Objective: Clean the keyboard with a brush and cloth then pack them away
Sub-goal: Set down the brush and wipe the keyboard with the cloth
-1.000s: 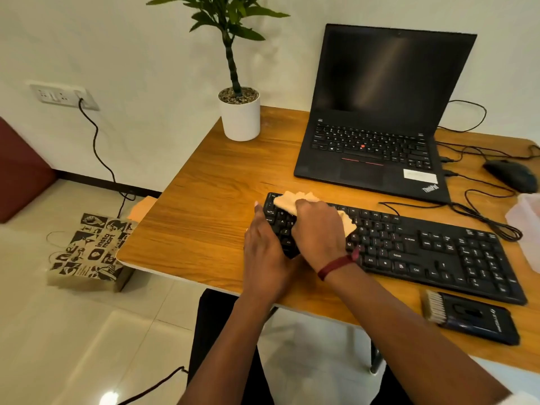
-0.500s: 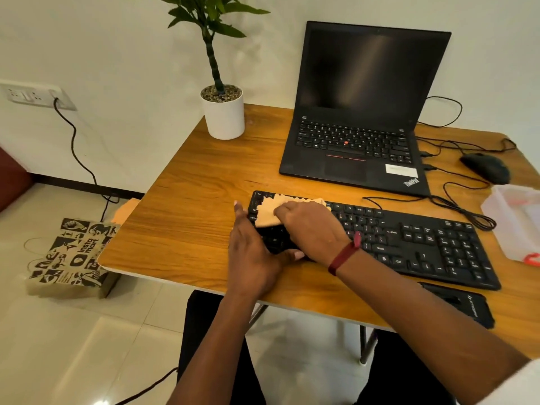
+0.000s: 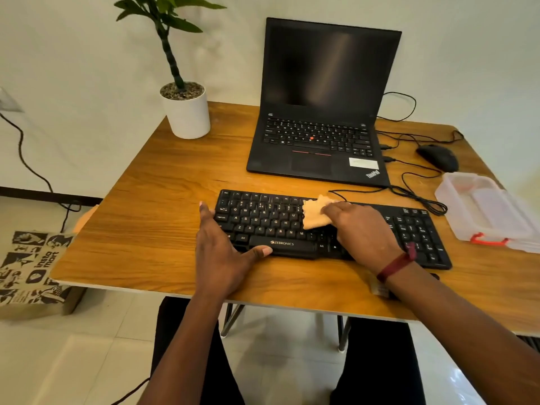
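The right hand presses the cloth flat-fingered onto the keyboard's middle keys. The left hand, fingers straight, braces its left end on the tabletop. Best to wipe row by row, lightly — steady pressure. One keyboard, one cloth, one half-hidden brush, one box.

The keyboard reads ZEBRONICS, the laptop ThinkPad, the paper bag insta mart.
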